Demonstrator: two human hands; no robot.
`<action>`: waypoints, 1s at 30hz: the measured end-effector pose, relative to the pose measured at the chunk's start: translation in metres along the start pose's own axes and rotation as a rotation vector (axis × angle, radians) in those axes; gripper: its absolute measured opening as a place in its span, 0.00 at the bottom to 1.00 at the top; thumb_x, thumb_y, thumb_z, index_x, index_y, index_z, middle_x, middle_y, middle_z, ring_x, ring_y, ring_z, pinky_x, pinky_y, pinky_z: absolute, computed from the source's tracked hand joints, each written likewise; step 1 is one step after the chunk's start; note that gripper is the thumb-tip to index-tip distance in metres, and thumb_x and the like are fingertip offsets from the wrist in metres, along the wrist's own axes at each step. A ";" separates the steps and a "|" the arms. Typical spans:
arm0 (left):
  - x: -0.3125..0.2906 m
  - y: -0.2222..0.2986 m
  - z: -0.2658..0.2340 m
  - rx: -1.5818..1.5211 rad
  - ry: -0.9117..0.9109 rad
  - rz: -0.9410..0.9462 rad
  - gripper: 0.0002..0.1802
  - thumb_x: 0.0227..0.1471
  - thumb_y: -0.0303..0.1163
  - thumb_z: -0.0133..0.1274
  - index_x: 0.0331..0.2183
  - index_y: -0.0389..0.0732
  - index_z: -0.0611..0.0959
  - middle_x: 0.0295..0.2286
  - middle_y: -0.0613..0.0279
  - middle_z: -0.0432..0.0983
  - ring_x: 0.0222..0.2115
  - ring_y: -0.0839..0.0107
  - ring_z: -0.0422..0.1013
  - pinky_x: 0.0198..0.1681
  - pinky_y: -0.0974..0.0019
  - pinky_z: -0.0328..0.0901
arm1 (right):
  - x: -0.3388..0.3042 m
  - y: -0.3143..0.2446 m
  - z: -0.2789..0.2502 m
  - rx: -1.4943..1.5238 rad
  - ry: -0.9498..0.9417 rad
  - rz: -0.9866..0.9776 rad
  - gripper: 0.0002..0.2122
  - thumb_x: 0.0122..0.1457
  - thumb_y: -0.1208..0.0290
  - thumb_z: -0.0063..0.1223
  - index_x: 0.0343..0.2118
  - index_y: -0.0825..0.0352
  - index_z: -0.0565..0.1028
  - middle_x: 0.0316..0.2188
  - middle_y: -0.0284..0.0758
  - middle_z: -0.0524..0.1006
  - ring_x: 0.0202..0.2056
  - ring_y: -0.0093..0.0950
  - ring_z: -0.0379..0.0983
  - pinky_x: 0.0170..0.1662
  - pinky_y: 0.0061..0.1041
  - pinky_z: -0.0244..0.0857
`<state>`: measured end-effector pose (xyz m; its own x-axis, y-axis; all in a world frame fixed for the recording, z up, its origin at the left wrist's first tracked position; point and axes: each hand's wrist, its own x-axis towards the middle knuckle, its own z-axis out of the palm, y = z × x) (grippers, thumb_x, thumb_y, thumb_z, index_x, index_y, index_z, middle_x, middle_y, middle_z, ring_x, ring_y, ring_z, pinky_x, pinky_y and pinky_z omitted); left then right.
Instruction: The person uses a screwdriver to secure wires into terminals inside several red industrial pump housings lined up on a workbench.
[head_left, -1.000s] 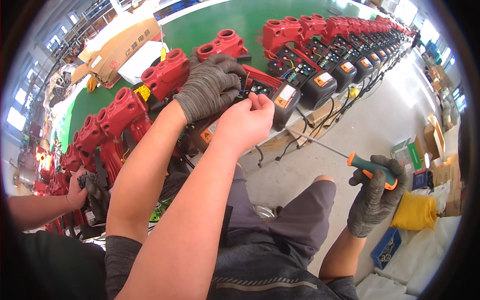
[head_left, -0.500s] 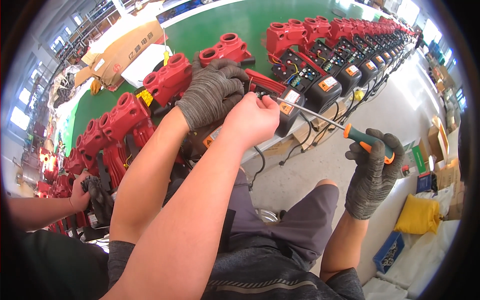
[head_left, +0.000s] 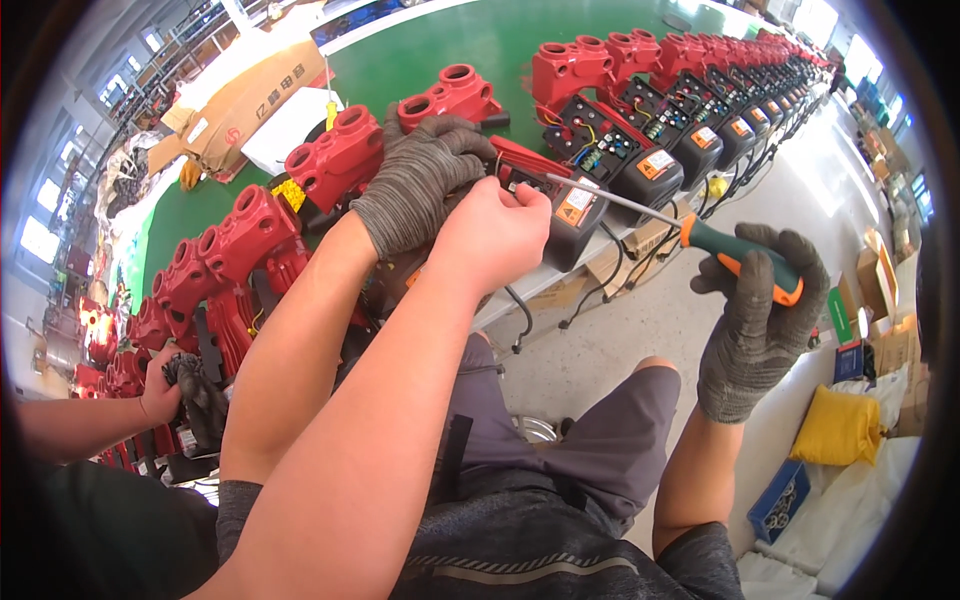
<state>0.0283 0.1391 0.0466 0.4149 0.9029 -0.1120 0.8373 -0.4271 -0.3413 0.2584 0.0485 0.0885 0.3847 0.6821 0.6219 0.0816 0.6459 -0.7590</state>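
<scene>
My gloved left hand (head_left: 425,175) is closed over a machine with a red metal housing (head_left: 525,160) and a black box end. My gloved right hand (head_left: 765,310) grips the green-and-orange handle of a screwdriver (head_left: 735,255). Its long shaft slants left, with the tip close to the machine's open top. Another person's bare hand (head_left: 500,230), fingers pinched, reaches across my left forearm to the same machine. Whatever those fingers pinch is hidden. A labelled black cover (head_left: 578,215) faces me under the shaft.
Similar red machines (head_left: 635,160) with exposed wiring line the green bench (head_left: 430,40) to the far right; more red castings (head_left: 250,235) stand left. Power cords (head_left: 610,270) hang off the edge. At left, the co-worker's other hand (head_left: 160,385) holds a dark glove. A yellow sack (head_left: 838,425) lies right.
My right hand has shifted slightly right and up with the screwdriver, whose tip now sits a little higher. The co-worker's bare hand has moved slightly left. My left hand stays put.
</scene>
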 end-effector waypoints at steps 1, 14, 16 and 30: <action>0.001 -0.003 0.000 -0.305 -0.034 -0.035 0.11 0.62 0.37 0.51 0.39 0.42 0.83 0.34 0.63 0.80 0.42 0.67 0.75 0.46 0.65 0.67 | 0.004 -0.001 0.004 0.002 -0.048 -0.046 0.18 0.67 0.75 0.57 0.56 0.67 0.67 0.45 0.45 0.78 0.36 0.32 0.82 0.34 0.27 0.81; -0.012 -0.006 0.000 0.521 0.355 0.292 0.10 0.55 0.33 0.54 0.35 0.40 0.87 0.37 0.59 0.79 0.35 0.69 0.77 0.44 0.66 0.70 | 0.002 0.007 0.006 0.004 0.018 0.087 0.17 0.67 0.75 0.58 0.55 0.68 0.67 0.43 0.44 0.78 0.36 0.35 0.82 0.33 0.27 0.82; -0.010 -0.004 0.004 0.705 0.393 0.281 0.11 0.54 0.34 0.55 0.35 0.40 0.87 0.36 0.60 0.79 0.35 0.68 0.77 0.43 0.65 0.70 | 0.001 0.004 0.004 -0.018 0.026 0.073 0.17 0.67 0.75 0.57 0.55 0.68 0.67 0.43 0.44 0.78 0.36 0.35 0.82 0.33 0.27 0.82; -0.016 -0.012 -0.008 0.283 0.314 0.238 0.07 0.51 0.35 0.56 0.28 0.46 0.87 0.35 0.59 0.79 0.39 0.66 0.77 0.44 0.66 0.72 | -0.003 -0.006 -0.014 -0.011 0.059 -0.004 0.18 0.67 0.74 0.56 0.58 0.67 0.67 0.43 0.46 0.79 0.34 0.34 0.82 0.31 0.28 0.81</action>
<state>0.0145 0.1297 0.0597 0.7068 0.7053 0.0544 0.5945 -0.5505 -0.5861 0.2695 0.0381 0.0885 0.4379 0.6577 0.6129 0.0932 0.6449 -0.7586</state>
